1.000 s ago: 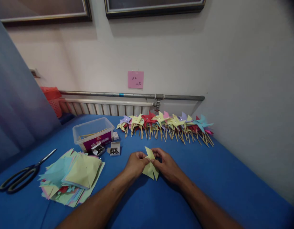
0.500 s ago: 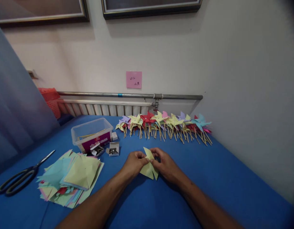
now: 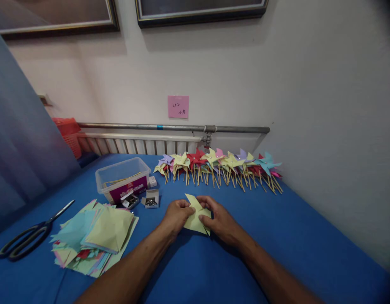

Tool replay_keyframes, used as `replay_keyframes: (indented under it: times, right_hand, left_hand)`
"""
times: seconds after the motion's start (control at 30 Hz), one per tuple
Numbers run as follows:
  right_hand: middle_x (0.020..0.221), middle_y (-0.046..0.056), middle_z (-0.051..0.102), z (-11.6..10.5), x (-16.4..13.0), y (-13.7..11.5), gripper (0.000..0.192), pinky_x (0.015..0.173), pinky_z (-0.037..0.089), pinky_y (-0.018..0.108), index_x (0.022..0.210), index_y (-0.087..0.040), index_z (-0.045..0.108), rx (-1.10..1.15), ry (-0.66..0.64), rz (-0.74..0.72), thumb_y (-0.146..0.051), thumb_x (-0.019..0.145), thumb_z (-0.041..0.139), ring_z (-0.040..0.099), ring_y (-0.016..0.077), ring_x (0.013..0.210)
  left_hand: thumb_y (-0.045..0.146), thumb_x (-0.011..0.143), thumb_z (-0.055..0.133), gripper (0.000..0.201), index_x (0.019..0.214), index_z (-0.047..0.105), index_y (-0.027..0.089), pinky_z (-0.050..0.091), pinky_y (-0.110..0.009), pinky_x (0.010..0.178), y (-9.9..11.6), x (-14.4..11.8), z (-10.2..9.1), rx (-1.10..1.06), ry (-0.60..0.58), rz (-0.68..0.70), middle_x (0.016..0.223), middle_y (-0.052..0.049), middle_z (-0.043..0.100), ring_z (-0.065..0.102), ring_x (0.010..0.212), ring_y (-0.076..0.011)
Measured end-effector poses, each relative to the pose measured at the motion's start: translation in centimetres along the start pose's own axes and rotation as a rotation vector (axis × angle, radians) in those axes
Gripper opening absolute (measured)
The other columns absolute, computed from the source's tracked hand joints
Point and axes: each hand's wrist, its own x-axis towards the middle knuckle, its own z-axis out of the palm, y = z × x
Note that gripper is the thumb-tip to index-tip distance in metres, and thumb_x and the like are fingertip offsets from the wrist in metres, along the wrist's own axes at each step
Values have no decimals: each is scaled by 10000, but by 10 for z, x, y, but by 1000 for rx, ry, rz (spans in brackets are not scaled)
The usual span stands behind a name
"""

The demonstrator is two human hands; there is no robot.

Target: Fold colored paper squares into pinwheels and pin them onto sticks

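Note:
A pale yellow sheet of slit paper (image 3: 195,222) is held between my two hands above the blue cloth. My left hand (image 3: 178,215) pinches its left side, thumb on top. On the right side, my right hand (image 3: 216,217) grips the paper with its thumb in front and fingers behind. One pointed flap stands up at the top, and a cut shows near the lower right corner. To the left of my hands, a small open box (image 3: 151,199) holds shiny metal pins. Behind them lies a row of finished paper pinwheels (image 3: 210,157) on sticks.
A pile of coloured paper squares (image 3: 109,228) lies at the left, with black-handled scissors (image 3: 30,236) beside it. Behind the pile stands a clear plastic tub (image 3: 123,175) with thin sticks inside. A second small box (image 3: 129,200) sits against the tub. A radiator pipe (image 3: 176,128) runs along the wall.
The yellow paper has turned slightly and its lower part lies flatter and wider. My right thumb has shifted a little from the centre. Both hands stay in nearly the same place.

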Motion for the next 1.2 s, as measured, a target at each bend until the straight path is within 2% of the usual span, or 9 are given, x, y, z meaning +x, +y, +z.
replay_keyframes:
  times: [0.1, 0.2, 0.37, 0.53, 0.8, 1.2]
  right_hand:
    - [1233, 90, 635, 1, 0, 2, 554, 934, 491, 379, 1320, -199, 514, -10, 4, -14, -141, 773, 573, 602, 225, 1125]
    - [1200, 81, 649, 3, 1, 5, 495, 938, 484, 379, 1307, -212, 528, -5, 39, -24, -190, 813, 567, 603, 225, 1123]
    - [996, 48, 678, 4, 3, 9, 284, 699, 495, 285, 1141, -192, 593, -11, 81, 7, -264, 874, 531, 630, 169, 823]
    - [896, 21, 661, 4, 4, 9, 139, 668, 469, 265, 970, -198, 609, -35, 87, -18, -244, 860, 538, 595, 157, 766]
    - [902, 20, 675, 3, 4, 11, 159, 680, 465, 271, 987, -195, 627, -63, 86, -21, -239, 858, 546, 598, 163, 778]
    - [926, 31, 688, 4, 3, 6, 146, 672, 483, 279, 967, -196, 614, -22, 74, 9, -229, 841, 546, 615, 167, 770]
  left_hand:
    - [221, 589, 692, 157, 626, 555, 154, 323, -209, 444, -4, 2, -1, 7, -8, 15, 500, 24, 540, 432, 431, -82]
    - [246, 584, 719, 186, 624, 562, 154, 314, -207, 441, -10, 5, -1, 23, -10, 33, 498, 27, 535, 431, 430, -80]
    - [260, 601, 736, 207, 622, 558, 156, 307, -205, 442, -12, 5, 1, 20, -15, 47, 498, 32, 529, 425, 425, -74]
    - [285, 623, 736, 232, 609, 542, 158, 294, -210, 447, -8, 3, 1, 30, -26, 48, 486, 40, 506, 399, 423, -72]
    - [411, 616, 732, 317, 612, 526, 170, 282, -222, 456, -14, 6, 0, 35, -42, 76, 498, 48, 482, 367, 439, -71]
    - [369, 633, 732, 289, 606, 525, 169, 289, -222, 465, -10, 2, 2, 61, -45, 93, 495, 49, 486, 389, 443, -76]
